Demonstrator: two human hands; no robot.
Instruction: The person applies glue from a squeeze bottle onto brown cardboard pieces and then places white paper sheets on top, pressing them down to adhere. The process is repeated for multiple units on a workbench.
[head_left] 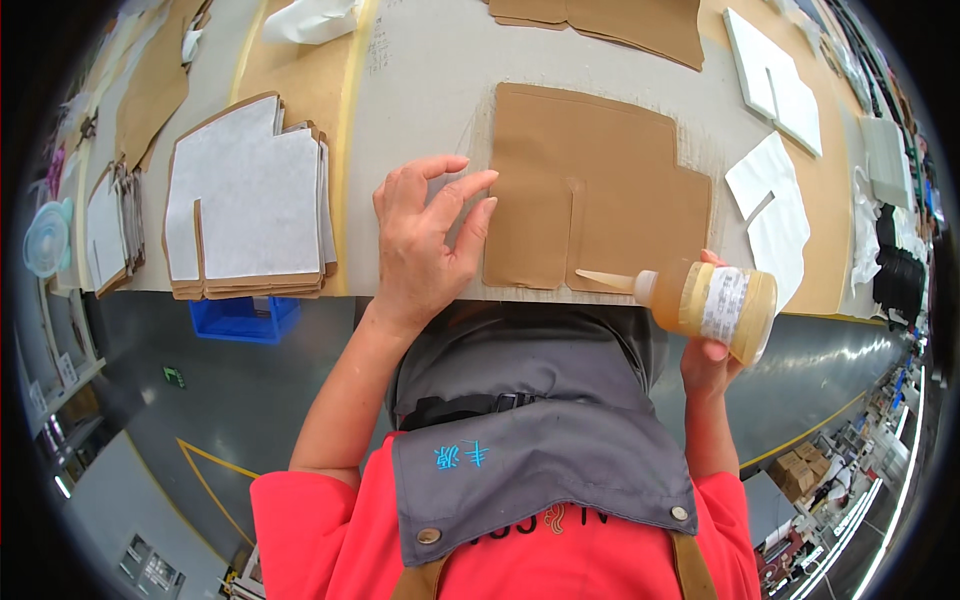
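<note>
Nozzle of glue bottle at brown cutout near edge, left hand alongside

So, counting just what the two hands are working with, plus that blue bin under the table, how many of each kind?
Flat brown notched cardboard sheet, by the left hand: 1
Yellowish plastic squeeze bottle with pointed nozzle, in the right hand: 1
Blue plastic bin: 1
Total: 3

left hand flat, fingers spread; right hand gripping.
</note>
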